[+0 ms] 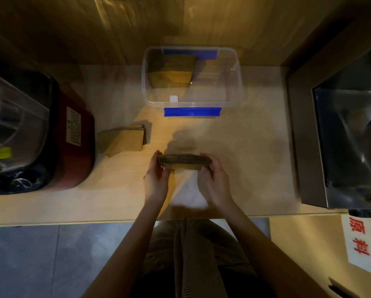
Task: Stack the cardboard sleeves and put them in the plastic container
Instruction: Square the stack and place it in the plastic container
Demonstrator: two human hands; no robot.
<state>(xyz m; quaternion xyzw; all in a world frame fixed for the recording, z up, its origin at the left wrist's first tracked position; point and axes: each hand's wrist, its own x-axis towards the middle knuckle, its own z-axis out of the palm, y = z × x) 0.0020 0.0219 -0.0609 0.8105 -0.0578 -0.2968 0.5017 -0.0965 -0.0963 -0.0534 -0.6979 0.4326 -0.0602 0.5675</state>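
A stack of brown cardboard sleeves (183, 161) stands on edge over the wooden counter, squeezed between both hands. My left hand (157, 179) grips its left end and my right hand (215, 179) grips its right end. Beyond it, a clear plastic container (234, 87) with blue clip handles stands open against the back wall. Another stack of sleeves (171, 70) leans inside its left half. A small loose pile of sleeves (124, 139) lies flat on the counter to the left of my hands.
A red and black machine (72, 147) with a clear lid fills the counter's left side. A steel appliance (348, 138) stands at the right. The counter's front edge (115, 221) runs just below my wrists. A white label with red characters (357, 239) hangs at lower right.
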